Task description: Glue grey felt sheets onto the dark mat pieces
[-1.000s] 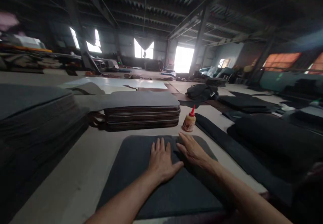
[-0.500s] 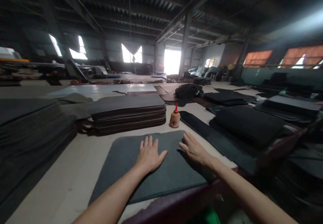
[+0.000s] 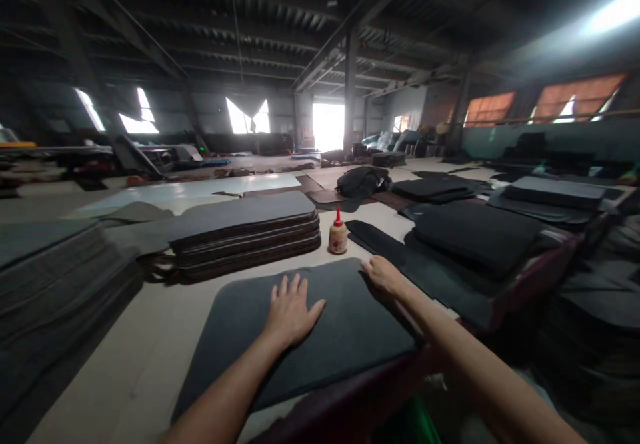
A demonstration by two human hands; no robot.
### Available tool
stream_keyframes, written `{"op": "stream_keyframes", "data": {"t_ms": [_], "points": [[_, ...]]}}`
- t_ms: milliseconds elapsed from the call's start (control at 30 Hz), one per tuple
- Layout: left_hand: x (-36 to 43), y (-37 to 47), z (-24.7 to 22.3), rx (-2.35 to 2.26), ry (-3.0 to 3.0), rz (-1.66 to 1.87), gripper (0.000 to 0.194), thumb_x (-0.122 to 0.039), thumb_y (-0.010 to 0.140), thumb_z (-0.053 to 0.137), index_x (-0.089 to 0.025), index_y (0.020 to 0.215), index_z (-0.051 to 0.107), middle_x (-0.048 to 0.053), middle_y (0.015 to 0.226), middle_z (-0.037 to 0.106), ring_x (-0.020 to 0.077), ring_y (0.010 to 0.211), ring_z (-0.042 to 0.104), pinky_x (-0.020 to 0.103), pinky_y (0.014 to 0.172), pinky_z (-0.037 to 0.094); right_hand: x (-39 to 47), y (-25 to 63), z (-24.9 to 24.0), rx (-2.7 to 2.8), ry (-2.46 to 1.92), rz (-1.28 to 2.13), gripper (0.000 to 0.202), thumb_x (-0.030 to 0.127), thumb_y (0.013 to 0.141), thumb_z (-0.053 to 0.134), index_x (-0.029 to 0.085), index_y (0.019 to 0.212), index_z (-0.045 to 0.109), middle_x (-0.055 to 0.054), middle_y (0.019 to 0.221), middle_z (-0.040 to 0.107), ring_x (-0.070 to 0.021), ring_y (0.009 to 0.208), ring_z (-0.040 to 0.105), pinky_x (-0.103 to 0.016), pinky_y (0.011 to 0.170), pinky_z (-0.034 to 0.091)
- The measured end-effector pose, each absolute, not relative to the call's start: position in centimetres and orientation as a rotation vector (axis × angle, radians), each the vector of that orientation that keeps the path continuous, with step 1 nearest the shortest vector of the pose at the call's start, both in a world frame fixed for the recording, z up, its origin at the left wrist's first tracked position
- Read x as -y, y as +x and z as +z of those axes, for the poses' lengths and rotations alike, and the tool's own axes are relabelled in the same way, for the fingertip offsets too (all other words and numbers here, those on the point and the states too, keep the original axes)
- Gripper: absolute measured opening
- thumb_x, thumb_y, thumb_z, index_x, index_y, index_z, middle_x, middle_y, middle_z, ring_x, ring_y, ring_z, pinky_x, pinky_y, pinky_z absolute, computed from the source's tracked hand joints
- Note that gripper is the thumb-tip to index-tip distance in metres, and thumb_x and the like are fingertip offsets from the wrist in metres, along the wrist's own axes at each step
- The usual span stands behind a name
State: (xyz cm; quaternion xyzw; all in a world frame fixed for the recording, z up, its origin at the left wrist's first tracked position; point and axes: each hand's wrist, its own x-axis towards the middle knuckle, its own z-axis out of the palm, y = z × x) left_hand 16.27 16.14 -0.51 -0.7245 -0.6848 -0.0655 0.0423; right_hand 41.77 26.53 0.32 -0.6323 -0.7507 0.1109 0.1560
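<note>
A dark grey mat-like sheet (image 3: 340, 324) with rounded corners lies flat on the pale table (image 3: 125, 364) in front of me. My left hand (image 3: 293, 311) rests on its middle, palm down with the fingers spread. At the sheet's far right corner, my right hand (image 3: 383, 275) has its fingers curled together at the edge, seemingly pinching it. The fingertips there are partly hidden. Just beyond the sheet stands a squeeze bottle (image 3: 338, 234) with a red nozzle, upright and touched by neither hand.
Behind the sheet is a neat stack of grey sheets (image 3: 245, 231). A taller dark stack (image 3: 60, 297) rises at the left. On the right lie black folded pieces (image 3: 475, 237) and a long dark strip (image 3: 430, 277). A crumpled black bundle (image 3: 363, 181) sits farther back.
My right hand has shifted from over the sheet's right part to its far right edge, its fingers now closed there. My left hand stays flat on the sheet. The view has turned slightly right.
</note>
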Motion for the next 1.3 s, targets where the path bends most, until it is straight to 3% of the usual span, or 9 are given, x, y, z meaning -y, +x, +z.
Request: {"op": "stream_keyframes", "data": {"t_ms": [133, 267, 567, 800, 967, 1133, 1300], "points": [[-16.2, 16.3, -0.8, 2.097, -2.222, -0.243, 0.075, -0.066, 0.093, 0.033, -0.014, 0.147, 0.043, 0.013, 0.157, 0.034, 0.0406, 0.145, 0.026, 0.059, 0.117, 0.024, -28.5, 45.1, 1.4, 1.949, -1.909, 0.392, 0.036, 0.024, 0.095, 0.042, 0.015, 0.120, 0.067, -0.011, 0.109, 0.072, -0.0196, 0.098, 0.068, -0.024, 0.079, 0.048], [-16.3, 16.2, -0.8, 2.103, -2.228, -0.261, 0.075, -0.066, 0.093, 0.034, -0.015, 0.146, 0.043, 0.014, 0.157, 0.033, 0.0403, 0.145, 0.026, 0.059, 0.117, 0.024, -29.6, 44.8, 1.1, 1.938, -1.899, 0.533, 0.023, 0.023, 0.086, 0.057, 0.015, 0.098, 0.075, -0.004, 0.083, 0.073, -0.0150, 0.076, 0.067, -0.019, 0.060, 0.043], [-16.2, 16.2, -0.8, 2.092, -2.242, -0.273, 0.074, -0.065, 0.093, 0.034, -0.014, 0.146, 0.044, 0.014, 0.156, 0.035, 0.0406, 0.144, 0.027, 0.060, 0.117, 0.024, -31.1, 42.6, 1.6, 1.975, -1.990, 0.551, 0.010, 0.022, 0.069, 0.070, 0.017, 0.075, 0.076, -0.005, 0.077, 0.070, -0.0188, 0.078, 0.066, -0.021, 0.060, 0.042], [-16.1, 16.3, -0.7, 2.092, -2.248, -0.282, 0.074, -0.065, 0.093, 0.035, -0.014, 0.146, 0.044, 0.014, 0.156, 0.034, 0.0414, 0.144, 0.027, 0.060, 0.117, 0.024, -31.4, 42.5, 2.1, 1.988, -2.050, 0.619, 0.008, 0.017, 0.067, 0.066, 0.012, 0.061, 0.069, -0.006, 0.060, 0.063, -0.0168, 0.062, 0.061, -0.022, 0.051, 0.038], [-16.1, 16.3, -0.7, 2.102, -2.244, -0.279, 0.074, -0.065, 0.093, 0.036, -0.014, 0.146, 0.044, 0.015, 0.156, 0.034, 0.0410, 0.145, 0.026, 0.060, 0.117, 0.024, -31.0, 42.7, 1.8, 1.998, -1.993, 0.621, 0.012, 0.019, 0.068, 0.063, 0.010, 0.065, 0.070, -0.004, 0.058, 0.059, -0.0147, 0.059, 0.058, -0.021, 0.048, 0.034], [-16.1, 16.3, -0.7, 2.098, -2.238, -0.270, 0.074, -0.065, 0.093, 0.035, -0.014, 0.146, 0.044, 0.014, 0.156, 0.034, 0.0406, 0.145, 0.026, 0.059, 0.117, 0.024, -30.4, 43.1, 1.0, 1.953, -1.953, 0.555, 0.021, 0.027, 0.072, 0.061, 0.011, 0.076, 0.073, -0.005, 0.065, 0.064, -0.0161, 0.065, 0.062, -0.020, 0.050, 0.034], [-16.0, 16.2, -0.6, 2.097, -2.239, -0.259, 0.073, -0.064, 0.093, 0.036, -0.015, 0.146, 0.045, 0.014, 0.156, 0.035, 0.0405, 0.145, 0.027, 0.059, 0.117, 0.025, -30.5, 43.4, 0.8, 1.947, -1.954, 0.520, 0.019, 0.024, 0.074, 0.060, 0.012, 0.079, 0.074, -0.006, 0.072, 0.068, -0.0176, 0.072, 0.064, -0.020, 0.053, 0.037]]}}
